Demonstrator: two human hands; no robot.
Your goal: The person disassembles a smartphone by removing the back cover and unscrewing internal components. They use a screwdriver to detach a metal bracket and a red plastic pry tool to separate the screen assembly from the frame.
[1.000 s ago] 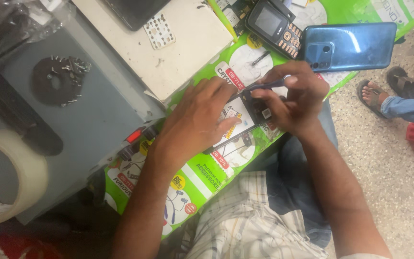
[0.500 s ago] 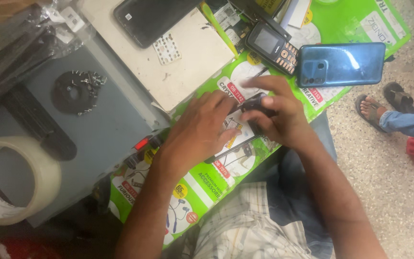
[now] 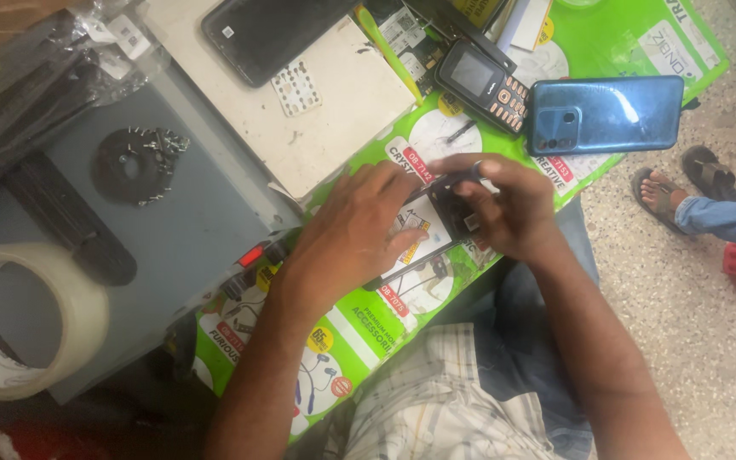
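My left hand (image 3: 355,234) and my right hand (image 3: 513,209) meet over a small dark phone body (image 3: 453,204) held just above a green printed sheet (image 3: 368,328). The right hand's fingers curl around the part's right side. Left-hand fingertips press on its left edge and cover much of it. A thin dark tool (image 3: 406,271) pokes out below the left hand; whether the hand holds it is hidden.
A blue smartphone (image 3: 606,115) and a keypad phone (image 3: 483,85) lie beyond the hands. A black smartphone (image 3: 274,34) rests on a white board (image 3: 325,128). Left: grey box (image 3: 189,230), black disc with screws (image 3: 134,166), tape roll (image 3: 66,328). Another person's sandalled foot (image 3: 666,192) is at right.
Both hands stay on the small phone body with only slight finger shifts. The view has tilted so more of the bench's far side shows.
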